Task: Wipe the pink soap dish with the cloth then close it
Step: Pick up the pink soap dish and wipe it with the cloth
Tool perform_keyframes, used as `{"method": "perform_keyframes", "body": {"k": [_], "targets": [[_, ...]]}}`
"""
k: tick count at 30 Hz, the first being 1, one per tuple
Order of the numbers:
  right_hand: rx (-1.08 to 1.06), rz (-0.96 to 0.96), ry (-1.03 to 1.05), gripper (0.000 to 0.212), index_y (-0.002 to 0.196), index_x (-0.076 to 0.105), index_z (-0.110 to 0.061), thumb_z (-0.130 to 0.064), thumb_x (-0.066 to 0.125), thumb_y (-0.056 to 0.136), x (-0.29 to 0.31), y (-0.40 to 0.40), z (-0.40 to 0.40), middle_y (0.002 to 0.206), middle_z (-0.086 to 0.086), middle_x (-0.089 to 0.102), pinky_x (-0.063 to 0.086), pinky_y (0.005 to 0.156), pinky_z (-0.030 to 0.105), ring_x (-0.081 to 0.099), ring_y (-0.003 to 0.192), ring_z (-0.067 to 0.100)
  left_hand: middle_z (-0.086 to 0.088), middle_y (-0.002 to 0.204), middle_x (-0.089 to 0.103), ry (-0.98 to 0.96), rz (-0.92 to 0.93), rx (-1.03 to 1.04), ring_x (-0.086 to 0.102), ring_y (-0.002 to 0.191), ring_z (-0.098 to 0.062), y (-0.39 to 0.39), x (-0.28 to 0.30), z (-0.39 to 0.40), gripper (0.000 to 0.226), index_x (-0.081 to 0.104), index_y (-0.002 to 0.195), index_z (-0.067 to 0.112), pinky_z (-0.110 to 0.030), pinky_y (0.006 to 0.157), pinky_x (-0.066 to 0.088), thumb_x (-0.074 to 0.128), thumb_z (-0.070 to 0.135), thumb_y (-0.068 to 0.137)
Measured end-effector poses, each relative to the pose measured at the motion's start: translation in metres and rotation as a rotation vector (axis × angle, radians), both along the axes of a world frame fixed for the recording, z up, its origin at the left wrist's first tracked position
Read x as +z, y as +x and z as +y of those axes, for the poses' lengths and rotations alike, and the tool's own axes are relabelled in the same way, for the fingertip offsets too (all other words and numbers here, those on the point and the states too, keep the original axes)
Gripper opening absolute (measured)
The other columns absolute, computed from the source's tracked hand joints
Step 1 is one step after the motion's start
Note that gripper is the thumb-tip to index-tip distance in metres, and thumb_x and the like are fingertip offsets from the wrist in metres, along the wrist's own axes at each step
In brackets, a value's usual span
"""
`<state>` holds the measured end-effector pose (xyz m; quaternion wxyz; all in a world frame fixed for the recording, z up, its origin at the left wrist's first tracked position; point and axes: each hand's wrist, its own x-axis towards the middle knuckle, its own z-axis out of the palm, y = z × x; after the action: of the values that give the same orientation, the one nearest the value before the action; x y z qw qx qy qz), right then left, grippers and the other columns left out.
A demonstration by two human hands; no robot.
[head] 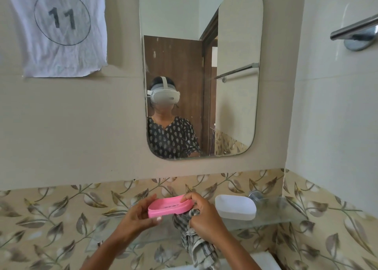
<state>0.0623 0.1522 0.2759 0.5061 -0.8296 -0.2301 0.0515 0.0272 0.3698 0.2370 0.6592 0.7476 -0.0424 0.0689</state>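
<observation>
Left hand [141,213] props the pink soap dish [170,206] up over the glass shelf [266,221], fingers curled round its end; right hand [201,210] pinches the other end with the checked cloth [196,243] bunched underneath — steadying it for wiping, I guess; white lid [235,206] waits beside.

A person with bare forearms, left hand [141,212] and right hand [201,213] ringless. Mirror [235,106] reflection shows a white headset [165,95], black white-leaf-print top [171,136], thin gold necklace.

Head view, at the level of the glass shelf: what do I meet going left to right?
Left hand → pink soap dish → right hand, which also holds the checked cloth → white lid on the glass shelf.
</observation>
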Motion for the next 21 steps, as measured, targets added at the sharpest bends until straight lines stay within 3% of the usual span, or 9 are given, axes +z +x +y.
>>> {"method": "perform_keyframes", "body": {"k": [7,11,13,16,18,21], "targets": [[0.093,-0.041,-0.05,0.061,0.107,0.057,-0.032,0.018,0.042,0.075,0.007,-0.007,-0.009,0.112,-0.007,0.055,0.032,0.041,0.012,0.047,0.049,-0.003,-0.007,0.117,0.064,-0.001,0.024,0.044,0.066,0.101,-0.016,0.004,0.001,-0.003,0.106,0.052,0.126,0.015,-0.021,0.075,0.054,0.095,0.04,0.031],[0.101,-0.066,-0.062,0.073,0.101,0.056,-0.048,0.018,0.043,0.073,0.007,-0.008,-0.012,0.118,-0.002,0.055,0.036,0.045,0.013,0.055,0.066,0.005,-0.011,0.111,0.068,0.031,0.044,0.017,0.068,0.097,-0.021,0.005,0.002,-0.006,0.093,0.053,0.122,0.012,-0.026,0.075,0.055,0.094,0.03,0.04],[0.081,-0.081,-0.065,0.082,0.114,0.049,-0.055,0.017,0.044,0.076,0.007,-0.009,-0.015,0.123,0.001,0.055,0.038,0.045,0.012,0.056,0.068,0.005,-0.008,0.106,0.071,0.04,0.023,0.054,0.069,0.094,-0.019,0.004,0.0,-0.009,0.087,0.056,0.118,0.014,-0.026,0.073,0.056,0.093,0.026,0.041],[-0.012,-0.083,-0.034,0.071,0.137,0.038,-0.037,0.011,0.047,0.086,0.01,-0.008,-0.022,0.105,-0.005,0.056,0.037,0.043,0.01,0.053,0.063,0.001,-0.007,0.104,0.072,0.054,-0.011,0.145,0.07,0.093,-0.018,0.004,-0.004,-0.011,0.086,0.057,0.115,0.016,-0.027,0.073,0.057,0.095,0.021,0.039],[-0.118,-0.074,0.017,0.058,0.135,0.041,-0.029,0.004,0.053,0.089,0.012,-0.005,-0.026,0.095,-0.009,0.053,0.04,0.046,0.013,0.055,0.067,0.003,-0.008,0.104,0.071,0.078,-0.028,0.182,0.069,0.093,-0.016,0.005,-0.006,-0.014,0.081,0.057,0.114,0.017,-0.027,0.074,0.057,0.095,0.014,0.043],[-0.253,-0.161,0.044,0.048,0.127,0.05,-0.025,0.0,0.059,0.086,0.012,-0.005,-0.029,0.104,-0.008,0.061,0.054,0.061,0.024,0.06,0.078,0.004,-0.007,0.104,0.068,0.113,-0.054,0.229,0.068,0.093,-0.018,0.008,-0.009,-0.015,0.081,0.056,0.111,0.021,-0.027,0.074,0.058,0.095,0.013,0.041]]}}
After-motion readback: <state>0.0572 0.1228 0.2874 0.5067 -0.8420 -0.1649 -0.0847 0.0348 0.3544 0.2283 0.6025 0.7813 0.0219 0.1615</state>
